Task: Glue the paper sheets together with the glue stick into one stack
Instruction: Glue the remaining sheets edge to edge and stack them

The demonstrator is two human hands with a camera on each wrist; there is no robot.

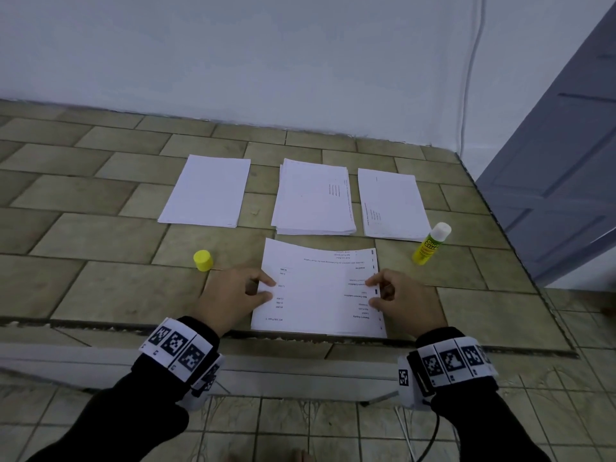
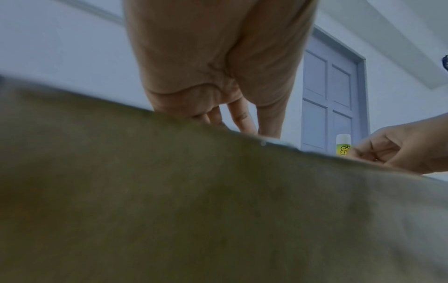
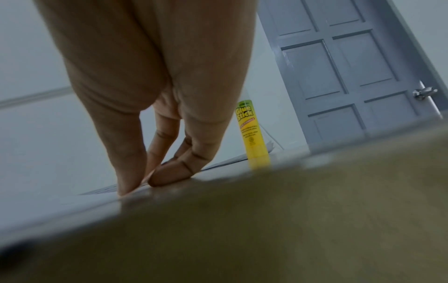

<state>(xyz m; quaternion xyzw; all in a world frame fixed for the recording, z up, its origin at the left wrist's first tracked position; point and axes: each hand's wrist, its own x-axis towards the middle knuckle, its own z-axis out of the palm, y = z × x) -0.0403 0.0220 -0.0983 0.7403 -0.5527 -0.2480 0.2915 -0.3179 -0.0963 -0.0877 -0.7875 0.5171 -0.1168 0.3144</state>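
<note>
A printed sheet (image 1: 320,295) lies at the near edge of the tiled ledge, its far edge bowed upward. My left hand (image 1: 272,289) presses thumb and index tips on the sheet's left edge. My right hand (image 1: 369,292) presses its fingertips on the right edge; in the right wrist view its thumb and fingers (image 3: 135,185) come down onto the paper. The uncapped yellow glue stick (image 1: 428,246) (image 3: 252,134) stands upright to the right, past my right hand. Its yellow cap (image 1: 203,260) stands to the left of the sheet. Neither hand touches them.
Three paper stacks lie in a row behind the sheet: a blank one at left (image 1: 206,191), a thicker one in the middle (image 1: 313,198), a printed one at right (image 1: 393,205). A grey door (image 1: 560,161) stands at right. The ledge drops off just in front of me.
</note>
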